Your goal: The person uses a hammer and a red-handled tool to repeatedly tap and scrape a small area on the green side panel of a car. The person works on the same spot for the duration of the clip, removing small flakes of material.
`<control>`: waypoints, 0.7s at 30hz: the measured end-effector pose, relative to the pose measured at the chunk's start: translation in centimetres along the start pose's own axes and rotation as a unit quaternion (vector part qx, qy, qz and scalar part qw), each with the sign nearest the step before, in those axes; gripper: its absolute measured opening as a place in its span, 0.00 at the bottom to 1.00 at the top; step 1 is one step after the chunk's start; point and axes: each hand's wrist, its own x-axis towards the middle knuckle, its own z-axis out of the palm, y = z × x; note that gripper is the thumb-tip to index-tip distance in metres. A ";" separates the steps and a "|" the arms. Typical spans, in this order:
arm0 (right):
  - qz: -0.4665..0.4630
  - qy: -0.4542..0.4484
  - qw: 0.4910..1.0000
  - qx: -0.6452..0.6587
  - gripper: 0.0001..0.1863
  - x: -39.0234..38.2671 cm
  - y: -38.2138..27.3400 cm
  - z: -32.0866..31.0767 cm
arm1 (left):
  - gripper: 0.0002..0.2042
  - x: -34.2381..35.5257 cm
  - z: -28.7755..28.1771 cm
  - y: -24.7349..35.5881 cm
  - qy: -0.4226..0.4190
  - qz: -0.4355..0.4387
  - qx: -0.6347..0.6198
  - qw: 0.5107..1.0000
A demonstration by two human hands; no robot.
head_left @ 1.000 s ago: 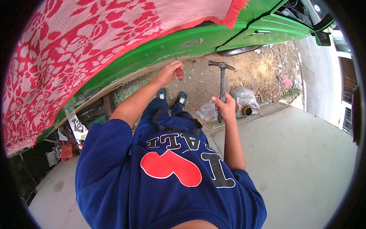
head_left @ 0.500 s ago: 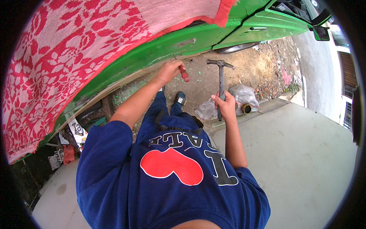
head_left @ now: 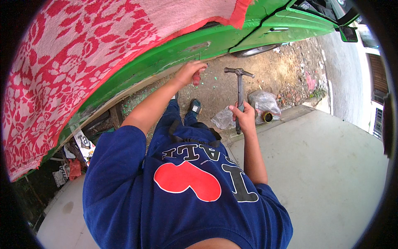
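Green car panel (head_left: 174,54) upper centre; my left hand (head_left: 188,72) grips red-handled tool (head_left: 196,78), right hand (head_left: 244,118) clasps hammer (head_left: 239,89). Risk: glancing blow, I hit knuckles.

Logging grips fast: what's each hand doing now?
Left hand: closed on a red-handled tool at the green car panel.
Right hand: holding a hammer.

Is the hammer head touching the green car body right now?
No, the hammer is upright in the right hand, its head apart from the green car body, over the dirt ground.
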 end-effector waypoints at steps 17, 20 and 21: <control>0.000 -0.007 0.998 -0.063 0.14 -0.6 0.7 1.1 | 0.21 0.4 -0.7 0.0 -0.037 -0.032 -0.053 0.997; -0.002 -0.007 0.998 -0.055 0.13 -0.8 0.2 1.1 | 0.21 0.3 -0.4 -0.3 0.003 0.040 -0.004 0.999; 0.001 -0.004 0.998 -0.058 0.13 -0.9 0.2 1.1 | 0.21 0.4 -0.3 -0.3 0.003 0.035 -0.012 0.999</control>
